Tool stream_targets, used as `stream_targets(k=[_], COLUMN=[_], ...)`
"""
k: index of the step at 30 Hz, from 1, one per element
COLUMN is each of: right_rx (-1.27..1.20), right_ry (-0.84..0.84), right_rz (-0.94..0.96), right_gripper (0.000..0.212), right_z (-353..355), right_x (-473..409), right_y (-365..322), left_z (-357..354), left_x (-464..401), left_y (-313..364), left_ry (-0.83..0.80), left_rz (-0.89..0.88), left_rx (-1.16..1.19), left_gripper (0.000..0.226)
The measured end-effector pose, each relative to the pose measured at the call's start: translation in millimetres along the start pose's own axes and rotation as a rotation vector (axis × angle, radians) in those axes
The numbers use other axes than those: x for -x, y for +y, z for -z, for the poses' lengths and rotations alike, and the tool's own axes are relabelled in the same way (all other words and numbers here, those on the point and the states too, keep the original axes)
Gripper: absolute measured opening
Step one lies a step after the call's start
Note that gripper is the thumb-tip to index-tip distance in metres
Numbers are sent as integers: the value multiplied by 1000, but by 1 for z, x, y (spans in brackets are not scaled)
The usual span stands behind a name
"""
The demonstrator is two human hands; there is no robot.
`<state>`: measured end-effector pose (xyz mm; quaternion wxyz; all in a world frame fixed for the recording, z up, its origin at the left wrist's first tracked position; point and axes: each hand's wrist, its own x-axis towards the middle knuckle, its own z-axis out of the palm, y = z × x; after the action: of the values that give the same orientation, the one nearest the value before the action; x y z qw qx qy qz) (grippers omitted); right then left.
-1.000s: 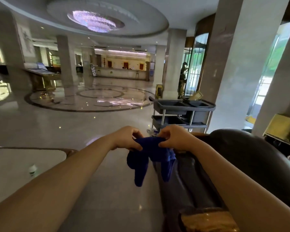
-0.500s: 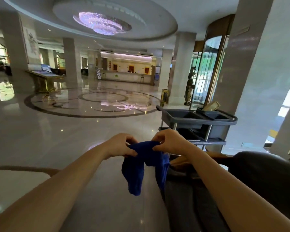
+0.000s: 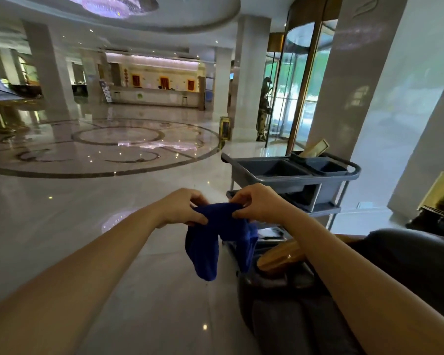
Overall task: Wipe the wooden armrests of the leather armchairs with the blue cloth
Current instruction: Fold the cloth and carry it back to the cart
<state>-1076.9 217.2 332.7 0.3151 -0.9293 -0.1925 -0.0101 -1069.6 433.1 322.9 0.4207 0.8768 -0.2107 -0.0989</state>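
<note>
The blue cloth [image 3: 210,242] hangs in two folds between my hands, in the air over the floor beside a chair. My left hand [image 3: 182,208] pinches its left top edge and my right hand [image 3: 256,201] pinches its right top edge. Below and to the right stands a dark leather armchair [image 3: 408,267]. Its rounded wooden armrest [image 3: 277,257] shows just under my right forearm, partly hidden by the cloth and the arm. Neither hand touches the armrest.
A grey cleaning cart [image 3: 290,172] with tubs stands just beyond the chair. Shiny marble floor [image 3: 87,201] spreads to the left and ahead. A white pillar [image 3: 369,85] and a revolving glass door [image 3: 297,80] rise behind the cart. A gold stand [image 3: 441,196] sits at the right edge.
The view has moved forward and turned right, so the cart is closer and the wooden armrest has come into sight. Both hands keep hold of the cloth, shifting their grip slightly.
</note>
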Motion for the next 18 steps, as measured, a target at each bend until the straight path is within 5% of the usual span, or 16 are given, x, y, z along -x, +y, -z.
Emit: stream_targets(k=[18], right_rx=[56], right_ry=[73], right_rz=[-59], right_gripper=[18], right_z=[90], right_x=[-387], right_y=[195], left_z=[126], left_x=[-429], left_y=[-80], left_ry=[-38], left_rz=[-58], left_rx=[-5], left_gripper=[31])
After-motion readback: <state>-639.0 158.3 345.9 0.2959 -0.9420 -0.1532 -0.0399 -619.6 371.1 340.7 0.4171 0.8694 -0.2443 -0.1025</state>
